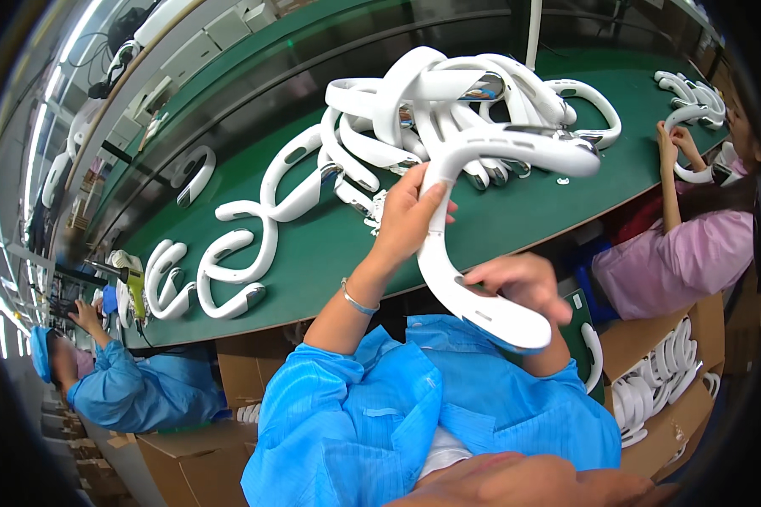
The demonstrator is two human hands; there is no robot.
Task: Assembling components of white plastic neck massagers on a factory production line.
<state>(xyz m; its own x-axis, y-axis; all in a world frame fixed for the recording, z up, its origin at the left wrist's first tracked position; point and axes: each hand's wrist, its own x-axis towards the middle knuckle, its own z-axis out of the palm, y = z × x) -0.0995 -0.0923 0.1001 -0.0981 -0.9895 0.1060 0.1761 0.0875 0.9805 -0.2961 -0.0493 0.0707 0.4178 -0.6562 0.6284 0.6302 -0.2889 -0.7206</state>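
Handling looks partway: the left grip (409, 211) is wrapped round one curved white band (435, 253) above the near edge of the counter (313, 270), the blurred right grip (524, 283) at its lower arm, hold unclear, and similar bands (393, 97) lie unheld toward the far edge.

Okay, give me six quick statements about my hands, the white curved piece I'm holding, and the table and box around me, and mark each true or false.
1. Your left hand grips the white curved piece. True.
2. The table is bright red. False: it is green.
3. The silvery bracelet is on your right wrist. False: it is on the left wrist.
4. Your right hand is at the lower arm of the held piece. True.
5. The cardboard box at lower right holds white curved parts. True.
6. The co-worker at right wears a blue sleeve. False: the sleeve is pink.
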